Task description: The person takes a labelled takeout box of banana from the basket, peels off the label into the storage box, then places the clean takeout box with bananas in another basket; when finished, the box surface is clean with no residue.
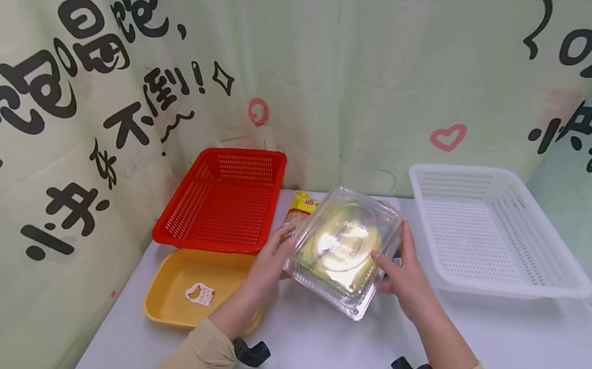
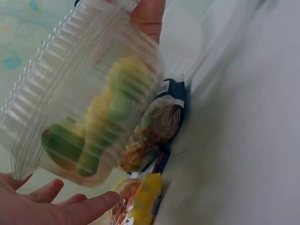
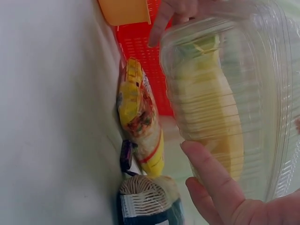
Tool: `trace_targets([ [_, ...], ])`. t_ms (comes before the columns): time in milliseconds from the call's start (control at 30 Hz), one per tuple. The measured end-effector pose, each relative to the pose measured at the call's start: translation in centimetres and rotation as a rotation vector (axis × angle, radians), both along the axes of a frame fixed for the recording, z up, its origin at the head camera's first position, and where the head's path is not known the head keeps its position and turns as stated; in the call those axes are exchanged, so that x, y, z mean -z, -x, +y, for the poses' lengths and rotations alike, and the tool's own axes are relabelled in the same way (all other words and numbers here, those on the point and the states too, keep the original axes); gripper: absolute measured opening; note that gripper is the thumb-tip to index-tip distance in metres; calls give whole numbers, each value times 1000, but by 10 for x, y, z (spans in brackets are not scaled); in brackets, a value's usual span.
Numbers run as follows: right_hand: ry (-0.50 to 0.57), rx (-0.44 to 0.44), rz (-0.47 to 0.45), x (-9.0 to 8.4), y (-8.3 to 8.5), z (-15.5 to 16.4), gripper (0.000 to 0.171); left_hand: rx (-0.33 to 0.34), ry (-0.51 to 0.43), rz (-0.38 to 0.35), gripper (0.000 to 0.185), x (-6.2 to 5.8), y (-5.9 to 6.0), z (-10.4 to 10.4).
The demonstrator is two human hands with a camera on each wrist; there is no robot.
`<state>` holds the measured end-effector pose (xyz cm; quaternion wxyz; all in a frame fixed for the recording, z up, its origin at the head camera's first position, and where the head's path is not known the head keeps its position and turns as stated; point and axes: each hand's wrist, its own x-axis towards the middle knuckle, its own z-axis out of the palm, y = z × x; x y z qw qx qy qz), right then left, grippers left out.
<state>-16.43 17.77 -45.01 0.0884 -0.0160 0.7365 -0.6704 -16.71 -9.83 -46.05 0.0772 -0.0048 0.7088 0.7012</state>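
Note:
A clear plastic clamshell box (image 1: pixel 341 246) with yellow-green fruit (image 2: pixel 96 122) inside is held tilted above the table. My right hand (image 1: pixel 409 283) grips its right side, thumb over the lid and fingers (image 3: pixel 211 171) against the underside. At the box's left edge is my left hand (image 1: pixel 266 261); its fingers (image 2: pixel 89 206) are spread and mostly straight beside the lower corner in the left wrist view. Behind the box stand a yellow snack bag (image 3: pixel 140 117) and a dark-blue-and-clear packet (image 3: pixel 152 201), both partly hidden in the head view.
A red basket (image 1: pixel 218 196) stands at the back left, with a yellow tray (image 1: pixel 170 286) bearing a banana sticker in front of it. A large white basket (image 1: pixel 491 235) is at the back right. Printed curtains (image 1: pixel 369 94) hang behind the table (image 1: pixel 339 365).

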Motion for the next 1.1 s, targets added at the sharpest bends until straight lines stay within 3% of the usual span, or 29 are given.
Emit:
trace_targets([
  [200, -18, -37, -9, -3, 1, 3, 95, 142, 47, 22, 53, -8, 18, -14],
  [367, -42, -77, 2, -5, 3, 4, 93, 236, 50, -40, 49, -12, 25, -15],
  [467, -63, -97, 3, -6, 4, 4, 93, 261, 66, -67, 52, -12, 25, -12],
  [600, -82, -116, -2, -8, 5, 4, 92, 248, 52, -73, 57, -11, 23, -7],
  [800, -82, -135, -6, -10, 7, 4, 89, 217, 13, -22, 59, -8, 20, -5],
  [1100, -59, -159, 9, -8, 7, 2, 84, 116, 13, 20, 57, -2, 16, -3],
])
